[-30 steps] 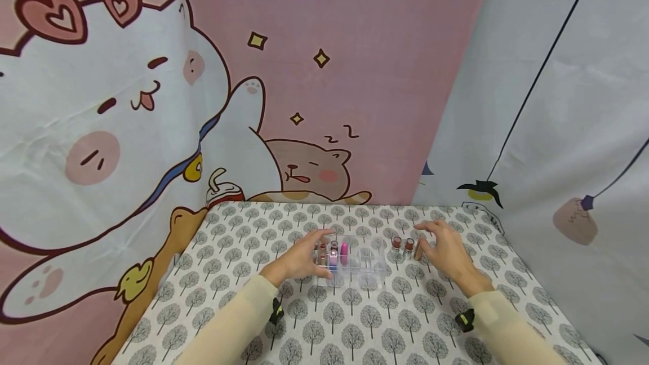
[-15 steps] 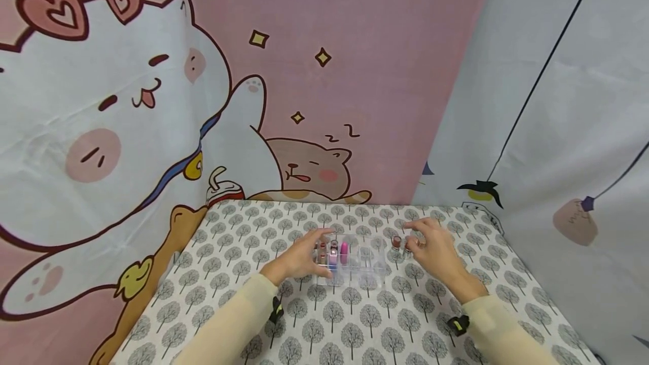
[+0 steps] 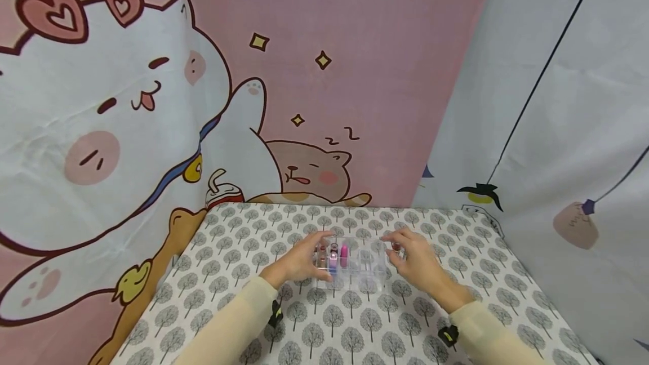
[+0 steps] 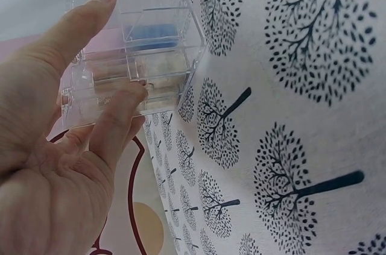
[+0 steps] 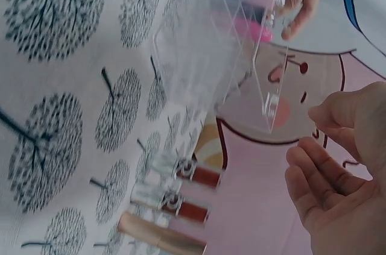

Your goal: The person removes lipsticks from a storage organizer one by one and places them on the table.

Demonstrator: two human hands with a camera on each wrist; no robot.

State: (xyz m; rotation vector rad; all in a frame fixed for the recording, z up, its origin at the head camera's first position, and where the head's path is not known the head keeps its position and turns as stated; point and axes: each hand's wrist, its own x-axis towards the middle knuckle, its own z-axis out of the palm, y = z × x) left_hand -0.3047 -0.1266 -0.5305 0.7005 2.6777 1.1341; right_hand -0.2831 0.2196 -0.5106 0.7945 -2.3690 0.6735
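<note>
The clear compartment organizer (image 3: 350, 263) sits mid-table (image 3: 355, 320), lipsticks standing in its left cells. Over the last second the right hand (image 3: 413, 261) has left the three tubes (image 5: 181, 204) and come in beside the organizer, its fingers loosely curled, holding nothing. The left hand (image 3: 299, 258) grips the organizer's left end.

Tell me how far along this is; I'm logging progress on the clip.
Done: several cosmetic tubes, one bright pink, stand in the left compartments of the clear plastic divided organiser. In hand: the left hand grips the organiser; the right hand hovers empty beside it. Left: two red clear-capped tubes and a gold tube sit outside on the tree-print cloth.
</note>
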